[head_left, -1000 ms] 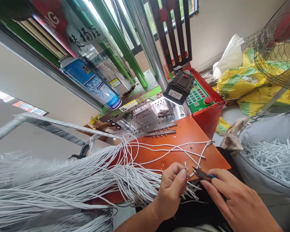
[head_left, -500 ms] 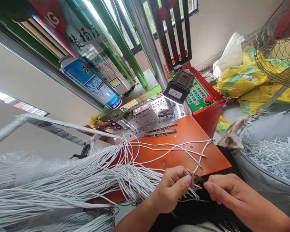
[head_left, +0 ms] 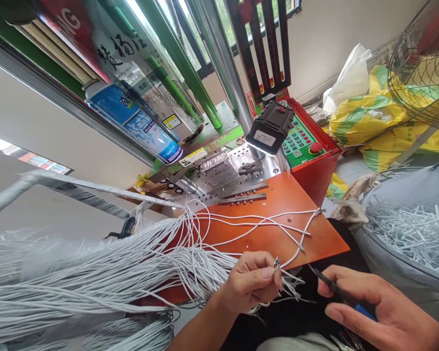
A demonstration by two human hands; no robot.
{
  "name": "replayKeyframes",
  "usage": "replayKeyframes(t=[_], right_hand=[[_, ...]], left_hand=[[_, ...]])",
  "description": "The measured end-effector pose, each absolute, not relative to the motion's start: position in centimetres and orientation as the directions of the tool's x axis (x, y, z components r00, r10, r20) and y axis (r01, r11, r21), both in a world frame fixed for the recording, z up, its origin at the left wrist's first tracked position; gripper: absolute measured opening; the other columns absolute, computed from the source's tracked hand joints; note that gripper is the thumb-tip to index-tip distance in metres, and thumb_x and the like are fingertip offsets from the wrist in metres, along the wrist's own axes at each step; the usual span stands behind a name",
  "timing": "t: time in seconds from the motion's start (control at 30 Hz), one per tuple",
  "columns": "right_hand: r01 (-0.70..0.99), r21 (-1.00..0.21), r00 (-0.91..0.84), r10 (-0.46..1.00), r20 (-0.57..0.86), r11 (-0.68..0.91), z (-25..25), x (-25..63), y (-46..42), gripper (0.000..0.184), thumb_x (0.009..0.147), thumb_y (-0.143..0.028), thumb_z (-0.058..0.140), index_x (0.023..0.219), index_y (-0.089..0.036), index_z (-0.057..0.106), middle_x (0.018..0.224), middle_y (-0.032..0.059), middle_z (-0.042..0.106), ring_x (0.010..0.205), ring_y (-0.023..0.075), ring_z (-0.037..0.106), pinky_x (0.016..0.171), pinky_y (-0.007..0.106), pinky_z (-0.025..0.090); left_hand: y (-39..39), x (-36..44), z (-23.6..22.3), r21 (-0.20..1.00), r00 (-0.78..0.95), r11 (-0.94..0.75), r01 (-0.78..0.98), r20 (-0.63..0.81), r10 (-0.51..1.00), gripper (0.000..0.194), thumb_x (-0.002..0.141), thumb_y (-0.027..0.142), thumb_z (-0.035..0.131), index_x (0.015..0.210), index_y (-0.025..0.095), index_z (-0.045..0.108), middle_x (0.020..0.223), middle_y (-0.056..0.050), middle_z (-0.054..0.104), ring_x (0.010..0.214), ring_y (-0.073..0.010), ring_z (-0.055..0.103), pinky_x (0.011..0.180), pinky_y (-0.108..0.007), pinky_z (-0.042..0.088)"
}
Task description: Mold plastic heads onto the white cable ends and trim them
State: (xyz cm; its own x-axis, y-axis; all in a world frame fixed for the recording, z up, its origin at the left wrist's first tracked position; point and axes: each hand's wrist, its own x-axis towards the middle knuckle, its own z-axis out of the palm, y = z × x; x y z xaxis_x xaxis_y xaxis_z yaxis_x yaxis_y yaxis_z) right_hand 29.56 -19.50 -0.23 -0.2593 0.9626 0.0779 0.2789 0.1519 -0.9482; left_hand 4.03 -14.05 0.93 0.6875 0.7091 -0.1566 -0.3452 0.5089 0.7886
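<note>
Between the thumb and fingers of my left hand is pinched the end of a white cable, with a small metal connector sticking out past the fingertips. My right hand is wrapped around a pair of pliers with dark jaws and a blue grip, partly hidden by the fingers. Its tip points up and left, apart from the connector. A thick bundle of white cables fans out beside and behind my left hand. Several loose cable ends lie across the orange tabletop.
Behind the tabletop stands a green press with a metal mould and two toothed metal bars. A black lamp hangs near the red control box. At right are a lined bin of white scraps, yellow sacks and a wire-caged fan.
The pliers moved left to the connector at my left fingertips, then drew back to the right and down. My left hand has shifted slightly left and turned, still pinching the cable.
</note>
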Motion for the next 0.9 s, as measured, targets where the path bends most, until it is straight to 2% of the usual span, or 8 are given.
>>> replayKeyframes(t=[0.1, 0.2, 0.3, 0.47, 0.6, 0.8, 0.9], right_hand=[[0.067, -0.997, -0.362, 0.93, -0.063, -0.042, 1.1, 27.7, -17.8, 0.034, 0.097, -0.054, 0.067, 0.101, -0.022, 0.075, 0.09, 0.0048, 0.073, 0.081, 0.0207, 0.066, 0.075, 0.03, 0.056], [-0.074, -0.99, -0.34, 0.936, -0.09, -0.122, 1.7, 26.2, -16.5, 0.032, 0.094, -0.052, 0.072, 0.093, -0.021, 0.073, 0.083, 0.0019, 0.068, 0.078, 0.018, 0.059, 0.074, 0.029, 0.052], [-0.14, -0.977, -0.285, 0.952, -0.113, -0.158, 1.7, 25.2, -16.0, 0.034, 0.089, -0.052, 0.078, 0.081, -0.02, 0.07, 0.073, -0.0011, 0.061, 0.071, 0.0147, 0.051, 0.067, 0.027, 0.046], [-0.107, -0.975, -0.243, 0.956, -0.165, -0.195, 1.7, 25.0, -15.8, 0.041, 0.087, -0.058, 0.077, 0.075, -0.019, 0.068, 0.071, -0.001, 0.058, 0.069, 0.0141, 0.047, 0.066, 0.026, 0.043], [-0.041, -0.983, -0.2, 0.966, -0.165, -0.177, 1.7, 25.3, -16.1, 0.043, 0.093, -0.06, 0.069, 0.079, -0.019, 0.069, 0.073, 0.0005, 0.059, 0.071, 0.0152, 0.048, 0.067, 0.027, 0.044], [0.038, -0.997, -0.271, 0.96, -0.071, -0.063, 1.9, 25.6, -16.5, 0.027, 0.095, -0.048, 0.072, 0.091, -0.021, 0.068, 0.075, -0.0022, 0.056, 0.071, 0.0144, 0.048, 0.066, 0.026, 0.044], [0.066, -0.998, -0.295, 0.955, -0.019, 0.001, 1.7, 25.6, -16.4, 0.021, 0.096, -0.043, 0.072, 0.097, -0.022, 0.067, 0.08, -0.0018, 0.061, 0.074, 0.0147, 0.052, 0.069, 0.025, 0.047]], left_hand=[[-14.3, 4.6, 1.0, 0.8, 0.711, 0.53, -0.283, -0.195, 0.675, 0.038, 0.093, 0.048, 0.075, 0.081, 0.013, 0.066, 0.046, 0.011, 0.032, 0.033, -0.0015, 0.018, 0.037, -0.019, 0.013], [-14.6, 4.8, 1.1, 0.82, 0.719, 0.519, -0.24, -0.209, 0.663, 0.039, 0.093, 0.049, 0.075, 0.081, 0.013, 0.066, 0.047, 0.01, 0.033, 0.035, -0.002, 0.02, 0.039, -0.02, 0.013], [-14.9, 4.6, 1.2, 0.855, 0.671, 0.471, -0.216, -0.221, 0.708, 0.041, 0.094, 0.052, 0.073, 0.081, 0.013, 0.066, 0.047, 0.01, 0.033, 0.038, -0.0028, 0.022, 0.04, -0.02, 0.015], [-15.6, 4.7, 1.9, 0.964, 0.499, 0.26, -0.063, -0.195, 0.844, 0.039, 0.098, 0.051, 0.071, 0.097, 0.011, 0.073, 0.058, 0.005, 0.046, 0.048, -0.0049, 0.03, 0.049, -0.022, 0.024], [-15.8, 5.2, 2.8, 0.992, 0.433, 0.118, 0.044, -0.125, 0.893, 0.038, 0.1, 0.046, 0.068, 0.095, 0.01, 0.076, 0.071, -0.003, 0.059, 0.061, -0.0088, 0.04, 0.059, -0.024, 0.032], [-15.7, 5.0, 2.6, 0.98, 0.469, 0.199, 0.015, -0.183, 0.864, 0.042, 0.1, 0.05, 0.068, 0.099, 0.009, 0.076, 0.06, 0.004, 0.046, 0.053, -0.0066, 0.031, 0.052, -0.023, 0.026], [-15.6, 4.8, 2.4, 0.958, 0.512, 0.285, -0.043, -0.224, 0.83, 0.044, 0.099, 0.051, 0.069, 0.101, 0.008, 0.076, 0.058, 0.006, 0.042, 0.049, -0.0053, 0.031, 0.049, -0.022, 0.024]])
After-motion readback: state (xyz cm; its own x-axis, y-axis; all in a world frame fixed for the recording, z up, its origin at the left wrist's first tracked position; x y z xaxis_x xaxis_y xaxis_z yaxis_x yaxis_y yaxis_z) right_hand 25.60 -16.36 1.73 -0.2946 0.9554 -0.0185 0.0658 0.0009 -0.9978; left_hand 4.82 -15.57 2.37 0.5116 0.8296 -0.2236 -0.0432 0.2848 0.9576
